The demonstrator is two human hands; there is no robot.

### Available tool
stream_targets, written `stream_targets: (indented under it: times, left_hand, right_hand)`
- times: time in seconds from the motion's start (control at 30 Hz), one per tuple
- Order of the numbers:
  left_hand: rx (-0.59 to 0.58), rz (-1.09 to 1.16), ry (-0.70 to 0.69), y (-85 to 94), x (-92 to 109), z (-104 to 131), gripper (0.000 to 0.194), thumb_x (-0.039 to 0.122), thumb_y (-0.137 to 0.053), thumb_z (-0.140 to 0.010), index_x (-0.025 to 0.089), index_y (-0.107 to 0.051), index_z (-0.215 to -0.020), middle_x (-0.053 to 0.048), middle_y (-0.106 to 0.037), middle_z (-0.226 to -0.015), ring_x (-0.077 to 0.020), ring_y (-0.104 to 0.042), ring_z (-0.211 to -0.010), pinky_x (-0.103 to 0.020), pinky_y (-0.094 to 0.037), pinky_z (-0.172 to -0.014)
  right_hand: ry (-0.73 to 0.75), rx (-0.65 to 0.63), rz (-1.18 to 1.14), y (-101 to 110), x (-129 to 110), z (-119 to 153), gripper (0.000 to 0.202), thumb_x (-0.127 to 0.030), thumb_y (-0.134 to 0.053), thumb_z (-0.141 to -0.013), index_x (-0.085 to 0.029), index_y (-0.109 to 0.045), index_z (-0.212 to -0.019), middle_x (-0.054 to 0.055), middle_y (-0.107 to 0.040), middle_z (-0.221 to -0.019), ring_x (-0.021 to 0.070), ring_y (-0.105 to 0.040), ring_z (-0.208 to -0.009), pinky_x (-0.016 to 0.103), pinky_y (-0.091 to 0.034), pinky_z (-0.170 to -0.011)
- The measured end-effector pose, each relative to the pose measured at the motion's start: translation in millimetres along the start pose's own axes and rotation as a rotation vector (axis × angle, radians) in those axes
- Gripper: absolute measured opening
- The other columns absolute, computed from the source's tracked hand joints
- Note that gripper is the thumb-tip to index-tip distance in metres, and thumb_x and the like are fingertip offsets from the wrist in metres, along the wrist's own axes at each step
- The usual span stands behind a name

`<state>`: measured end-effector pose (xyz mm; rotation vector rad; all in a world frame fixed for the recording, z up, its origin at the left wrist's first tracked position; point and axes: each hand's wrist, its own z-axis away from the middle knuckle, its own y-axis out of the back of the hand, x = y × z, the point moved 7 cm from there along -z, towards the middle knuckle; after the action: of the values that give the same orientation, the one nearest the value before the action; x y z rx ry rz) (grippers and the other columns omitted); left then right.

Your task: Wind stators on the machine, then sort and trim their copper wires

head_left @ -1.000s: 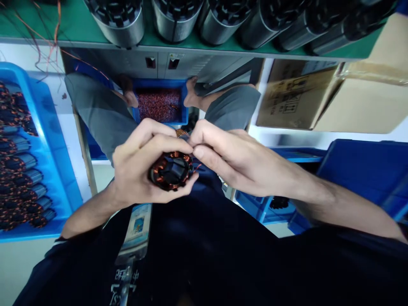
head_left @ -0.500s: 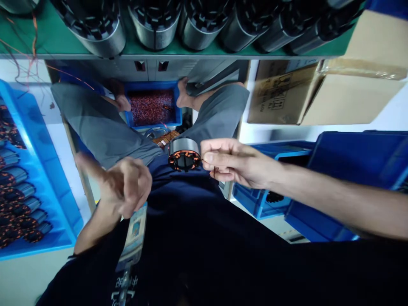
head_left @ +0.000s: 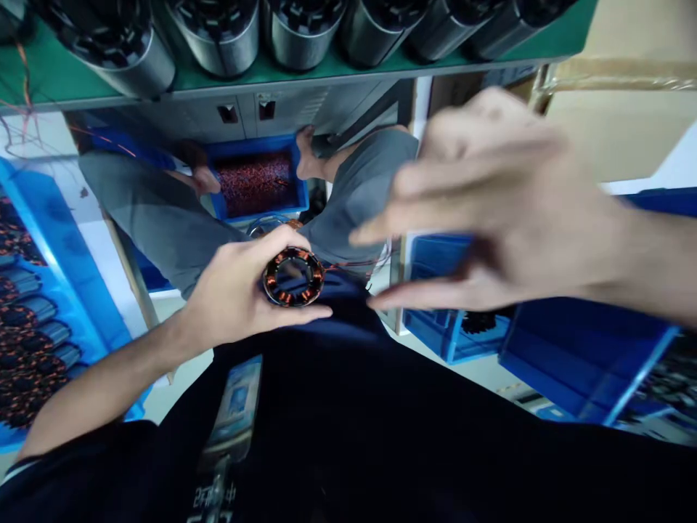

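Observation:
My left hand [head_left: 234, 290] is wrapped around a wound motor stator [head_left: 295, 298] in front of my lap. Copper coils ring its black open end, which faces up toward me. From the stator's right side thin lead wires [head_left: 351, 266] trail out to the right. My right hand [head_left: 506, 211], smeared by motion, is lifted close to the camera on the right. Its thumb and fingers are spread apart and nothing shows between them. The wire ends hang near its fingertips, apparently not held.
Several metal cylinders [head_left: 302, 47] stand on the green bench [head_left: 188, 86] ahead. A blue tray [head_left: 90, 290] of stators is at left. Between my feet sits a blue bin [head_left: 302, 196] of small reddish pieces. Blue crates [head_left: 571, 356] and a cardboard box [head_left: 615, 123] are at right.
My left hand has come in and closed around the stator, which now turns its open end upward. My right hand has let go of the wires and risen to the right, opening.

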<state>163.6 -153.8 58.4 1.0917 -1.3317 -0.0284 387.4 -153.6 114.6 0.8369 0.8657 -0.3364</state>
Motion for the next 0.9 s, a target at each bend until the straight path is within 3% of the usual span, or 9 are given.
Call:
stream_targets:
  times: [0.1, 0.23, 0.33, 0.43, 0.53, 0.67, 0.77, 0.83, 0.9]
  left_hand:
    - [0.009, -0.226, -0.281, 14.1, 18.4, 3.5, 0.032, 0.032, -0.077, -0.118, 0.017, -0.07, -0.146, -0.02, -0.085, -0.143, -0.033, -0.091, -0.121, -0.039, -0.076, -0.099]
    - [0.03, -0.361, -0.52, 24.2, 44.8, -2.9, 0.019, 0.014, -0.068, -0.117, 0.023, -0.074, -0.133, -0.012, -0.086, -0.144, -0.0346, -0.09, -0.127, -0.04, -0.078, -0.097]
    - [-0.126, -0.177, -0.316, 17.5, 35.1, -11.9, 0.014, 0.024, -0.074, -0.115, 0.033, -0.08, -0.125, -0.001, -0.087, -0.137, -0.0299, -0.09, -0.127, -0.036, -0.076, -0.092]
    - [-0.317, 0.322, 0.122, -1.0, 2.8, -4.0, 0.02, 0.045, -0.076, -0.113, 0.026, -0.08, -0.119, -0.005, -0.086, -0.106, -0.0261, -0.089, -0.095, -0.035, -0.072, -0.082]
    - [-0.488, 0.701, 0.286, -17.9, -6.0, 13.3, 0.03, 0.05, -0.062, -0.122, 0.024, -0.077, -0.116, -0.001, -0.083, -0.091, -0.0194, -0.083, -0.077, -0.03, -0.068, -0.072]
    - [-0.187, 0.06, 0.032, 12.4, 2.0, 11.0, 0.041, 0.043, -0.082, -0.113, 0.02, -0.069, -0.144, -0.013, -0.086, -0.134, -0.0291, -0.089, -0.11, -0.035, -0.074, -0.087]
    - [-0.039, -0.348, -0.326, 24.4, 31.7, 11.1, 0.029, 0.023, -0.064, -0.121, 0.02, -0.067, -0.149, -0.02, -0.083, -0.145, -0.0325, -0.09, -0.119, -0.04, -0.075, -0.089]
    - [-0.001, -0.441, -0.438, 25.3, 41.0, 11.2, 0.027, 0.012, -0.063, -0.118, 0.025, -0.071, -0.141, -0.013, -0.087, -0.141, -0.0264, -0.091, -0.113, -0.034, -0.073, -0.083]
    - [0.035, -0.502, -0.5, 24.8, 45.1, 13.1, 0.023, 0.012, -0.068, -0.117, 0.025, -0.072, -0.136, -0.011, -0.088, -0.14, -0.0247, -0.091, -0.112, -0.031, -0.069, -0.077]
  right_hand:
    - [-0.139, -0.071, -0.241, -4.6, 10.3, 0.9, 0.061, -0.081, -0.078, -0.107, -0.031, -0.084, -0.142, 0.002, -0.083, -0.131, 0.0214, -0.077, -0.123, 0.037, -0.065, -0.104]
    - [-0.359, -0.545, -0.812, -81.0, 16.9, 0.0, 0.061, -0.082, -0.079, -0.105, -0.021, -0.083, -0.113, 0.005, -0.084, -0.106, 0.0188, -0.079, -0.094, 0.035, -0.069, -0.085]
    - [-0.301, -0.494, -0.88, -100.3, 14.7, -5.5, 0.056, -0.077, -0.08, -0.106, -0.022, -0.073, -0.095, -0.002, -0.068, -0.082, 0.0128, -0.063, -0.073, 0.03, -0.058, -0.069]
    - [-0.111, -0.249, -0.523, -75.1, 3.7, -10.2, 0.051, -0.063, -0.069, -0.118, -0.025, -0.065, -0.084, -0.006, -0.048, -0.073, 0.0112, -0.047, -0.07, 0.031, -0.046, -0.068]
    - [-0.02, -0.141, -0.135, -44.5, -8.4, -8.1, 0.052, -0.057, -0.06, -0.123, -0.028, -0.069, -0.081, -0.002, -0.047, -0.072, 0.0155, -0.045, -0.074, 0.037, -0.047, -0.078]
    - [-0.105, -0.102, -0.173, -27.8, 3.1, -2.3, 0.05, -0.079, -0.076, -0.108, -0.03, -0.084, -0.106, -0.001, -0.064, -0.088, 0.0177, -0.055, -0.083, 0.037, -0.052, -0.082]
    - [-0.347, -0.358, -0.58, -61.4, 21.4, -0.1, 0.064, -0.089, -0.083, -0.097, -0.026, -0.084, -0.112, 0.001, -0.073, -0.094, 0.0174, -0.064, -0.084, 0.034, -0.055, -0.075]
    - [-0.454, -0.508, -0.799, -86.9, 23.0, -1.4, 0.067, -0.09, -0.084, -0.096, -0.024, -0.08, -0.099, -0.001, -0.067, -0.082, 0.0157, -0.06, -0.074, 0.032, -0.051, -0.066]
    - [-0.466, -0.501, -0.861, -98.7, 21.3, -4.6, 0.065, -0.085, -0.087, -0.097, -0.024, -0.069, -0.088, -0.006, -0.053, -0.072, 0.0123, -0.047, -0.064, 0.03, -0.04, -0.058]
